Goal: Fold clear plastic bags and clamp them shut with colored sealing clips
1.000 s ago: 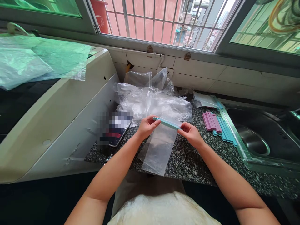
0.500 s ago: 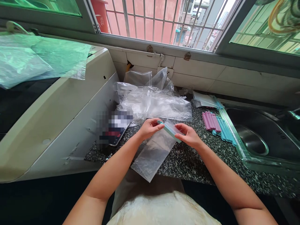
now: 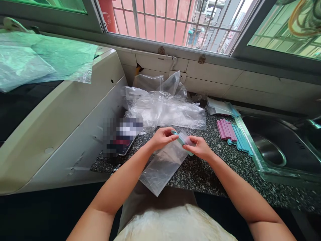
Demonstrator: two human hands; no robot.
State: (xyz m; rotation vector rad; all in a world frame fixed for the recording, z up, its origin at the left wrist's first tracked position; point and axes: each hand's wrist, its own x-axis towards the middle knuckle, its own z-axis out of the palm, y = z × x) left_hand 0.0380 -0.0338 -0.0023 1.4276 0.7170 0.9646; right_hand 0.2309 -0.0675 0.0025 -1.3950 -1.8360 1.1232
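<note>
My left hand [image 3: 162, 137] pinches the near end of a teal sealing clip [image 3: 181, 140] at the mouth of a small clear plastic bag [image 3: 163, 164]. My right hand [image 3: 198, 147] grips the same clip and the bag's top edge from the right, its fingers covering the clip's far end. The bag hangs down from the clip over the speckled counter [image 3: 200, 170] and past its front edge. The two hands are close together, almost touching.
A heap of clear plastic bags [image 3: 163, 107] lies behind my hands. Pink and teal clips [image 3: 233, 132] lie in a row beside the steel sink [image 3: 276, 147]. A phone [image 3: 122, 137] rests at the left, next to a white appliance [image 3: 62, 117].
My right hand has slid left along the clip toward my left hand. The clip and bag have tilted, and the bag's lower end has swung left.
</note>
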